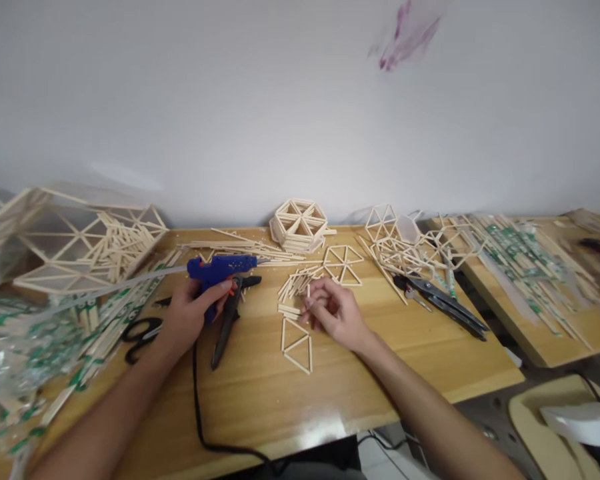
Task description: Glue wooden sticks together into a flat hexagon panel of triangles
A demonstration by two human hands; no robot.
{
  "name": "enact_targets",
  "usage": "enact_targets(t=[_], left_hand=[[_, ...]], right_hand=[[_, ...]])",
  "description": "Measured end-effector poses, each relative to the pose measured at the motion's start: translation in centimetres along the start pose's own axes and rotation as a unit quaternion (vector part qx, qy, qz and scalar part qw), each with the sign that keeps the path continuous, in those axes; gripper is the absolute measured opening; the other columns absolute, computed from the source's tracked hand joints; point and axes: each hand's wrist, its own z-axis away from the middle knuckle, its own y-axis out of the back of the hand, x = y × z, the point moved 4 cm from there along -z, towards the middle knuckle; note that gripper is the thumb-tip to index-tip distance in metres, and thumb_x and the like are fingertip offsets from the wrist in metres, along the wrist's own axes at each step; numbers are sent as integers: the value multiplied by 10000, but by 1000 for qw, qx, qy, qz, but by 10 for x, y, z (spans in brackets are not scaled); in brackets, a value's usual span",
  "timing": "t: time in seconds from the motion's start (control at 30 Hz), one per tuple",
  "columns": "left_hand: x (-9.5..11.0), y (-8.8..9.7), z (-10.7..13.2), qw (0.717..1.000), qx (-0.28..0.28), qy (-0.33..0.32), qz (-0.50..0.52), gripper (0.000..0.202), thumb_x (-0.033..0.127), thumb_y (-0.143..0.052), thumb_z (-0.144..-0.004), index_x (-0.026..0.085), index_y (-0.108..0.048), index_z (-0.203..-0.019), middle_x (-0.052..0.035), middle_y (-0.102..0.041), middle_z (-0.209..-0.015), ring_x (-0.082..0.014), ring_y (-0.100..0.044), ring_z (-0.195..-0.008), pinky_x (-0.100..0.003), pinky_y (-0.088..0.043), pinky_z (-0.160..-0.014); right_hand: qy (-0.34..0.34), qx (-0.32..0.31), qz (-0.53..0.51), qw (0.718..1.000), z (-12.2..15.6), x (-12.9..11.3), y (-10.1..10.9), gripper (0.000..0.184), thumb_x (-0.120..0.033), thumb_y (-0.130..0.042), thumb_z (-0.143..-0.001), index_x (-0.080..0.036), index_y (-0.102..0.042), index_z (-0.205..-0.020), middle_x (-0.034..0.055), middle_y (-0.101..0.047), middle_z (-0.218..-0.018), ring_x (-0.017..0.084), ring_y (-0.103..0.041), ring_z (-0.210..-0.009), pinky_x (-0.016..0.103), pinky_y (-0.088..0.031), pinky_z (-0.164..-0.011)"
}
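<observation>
My left hand (pixel 193 313) is wrapped round the handle of a blue hot glue gun (pixel 223 267), whose nozzle points right. A long pale glue stick (pixel 115 287) trails from its back. Below the nozzle lies a pair of dark-handled pliers (pixel 225 327). My right hand (pixel 336 312) pinches a short wooden stick (pixel 309 291) between thumb and fingers. Just left of that hand is a small pile of short sticks (pixel 297 283). In front of it, flat on the table, sits a frame of two joined stick triangles (pixel 297 343).
A stack of hexagonal stick frames (pixel 300 223) stands by the wall, beside a flat unfinished hexagon (pixel 343 265). Stick lattices (pixel 405 247) and long-handled cutters (pixel 445 303) lie right. Black scissors (pixel 143 333) and wrapped chopsticks (pixel 95 347) lie left. A black cord (pixel 197 400) crosses the table (pixel 260 400).
</observation>
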Motion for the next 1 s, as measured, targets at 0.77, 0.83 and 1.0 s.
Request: enact_targets(t=[0.77,0.83,1.0], left_hand=[[12,-11,6,995,-39,-88,-1,415,537,-778,-846,141,-727,-733,-34,-715,-674,-93,-518,-490,-262,-359,-460],[10,-10,7,995,-35,-88,-7,432,556,-771,-854,146,-720,-730,-28,-708,-656,-95,-518,-486,-260,-363,-460],[6,-9,6,996,-30,-82,-14,435,564,-774,-860,147,-705,-760,-10,-662,-622,-100,-508,-485,-262,-355,-460]], right_hand=[[148,118,225,956,-2,-11,13,247,-457,-651,-1014,-212,-677,-1021,41,-722,-894,171,-678,-762,278,-537,-643],[166,115,240,949,-2,-13,12,229,-434,-652,-1023,-212,-706,-1034,42,-733,-911,172,-681,-773,283,-546,-666],[191,110,250,943,-2,-17,10,178,-375,-673,-1023,-210,-740,-1034,31,-747,-883,168,-684,-758,277,-538,-657]])
